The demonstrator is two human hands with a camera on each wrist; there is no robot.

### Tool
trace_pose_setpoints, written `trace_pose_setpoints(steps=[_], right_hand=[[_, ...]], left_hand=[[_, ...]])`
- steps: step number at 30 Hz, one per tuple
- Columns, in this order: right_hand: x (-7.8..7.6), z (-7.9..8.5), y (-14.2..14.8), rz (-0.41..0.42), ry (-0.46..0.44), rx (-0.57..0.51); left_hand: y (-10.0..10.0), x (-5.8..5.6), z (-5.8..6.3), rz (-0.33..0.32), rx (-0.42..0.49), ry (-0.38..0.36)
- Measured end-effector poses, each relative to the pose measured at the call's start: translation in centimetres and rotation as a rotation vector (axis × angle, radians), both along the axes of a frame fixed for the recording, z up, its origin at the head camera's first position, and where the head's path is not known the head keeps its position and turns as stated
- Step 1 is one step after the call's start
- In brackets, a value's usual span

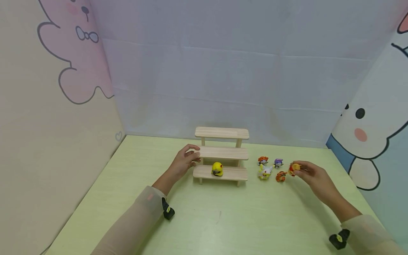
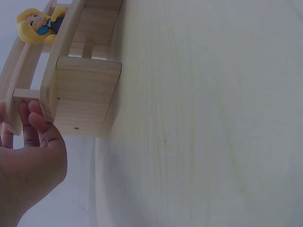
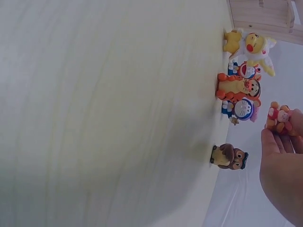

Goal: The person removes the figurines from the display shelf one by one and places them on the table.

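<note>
A three-tier wooden display shelf point(image 1: 221, 153) stands toward the back of the table. My left hand point(image 1: 185, 161) grips the left end of its middle tier; in the left wrist view the left hand's fingers point(image 2: 43, 124) curl at the board's end. A yellow-haired figurine point(image 1: 217, 169) sits on the lowest tier. Off the table, my right hand point(image 1: 313, 177) pinches a small red-and-yellow bear figurine point(image 3: 279, 117). Below it are a tiger figurine point(image 3: 238, 87) and a white-and-yellow figurine point(image 3: 254, 45). An owl figurine point(image 3: 229, 157) shows only in the right wrist view.
Two small figurines, one with an orange top point(image 1: 263, 160) and one with a purple top point(image 1: 278, 163), stand behind the tiger and white ones. Pale cloth point(image 1: 223, 81) hangs behind the light-green table point(image 1: 204, 223). Side walls carry cartoon prints.
</note>
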State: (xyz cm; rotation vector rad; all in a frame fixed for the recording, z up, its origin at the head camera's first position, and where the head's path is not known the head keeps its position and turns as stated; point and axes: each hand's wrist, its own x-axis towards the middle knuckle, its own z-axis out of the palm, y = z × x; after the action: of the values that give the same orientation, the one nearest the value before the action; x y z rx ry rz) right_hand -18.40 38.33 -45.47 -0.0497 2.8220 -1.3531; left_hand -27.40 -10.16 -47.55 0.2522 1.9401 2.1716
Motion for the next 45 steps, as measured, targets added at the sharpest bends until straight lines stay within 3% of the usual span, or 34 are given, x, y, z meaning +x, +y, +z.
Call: trace_pose_setpoints(steps=[6,23,45], right_hand=[[-0.1,-0.9,0.9,0.005,0.001,-0.023],[-0.7,-3.1,2.3,0.006,-0.099,-0.052],[-0.6,-3.7,1.9,0.002,-0.109,-0.096]], left_hand=[[0.1,0.1,0.1,-0.003,0.003,0.002],[0.1,-0.1,0.0,-0.010,0.012,0.003],[0.0,0.2,0.2,-0.011,0.007,0.003]])
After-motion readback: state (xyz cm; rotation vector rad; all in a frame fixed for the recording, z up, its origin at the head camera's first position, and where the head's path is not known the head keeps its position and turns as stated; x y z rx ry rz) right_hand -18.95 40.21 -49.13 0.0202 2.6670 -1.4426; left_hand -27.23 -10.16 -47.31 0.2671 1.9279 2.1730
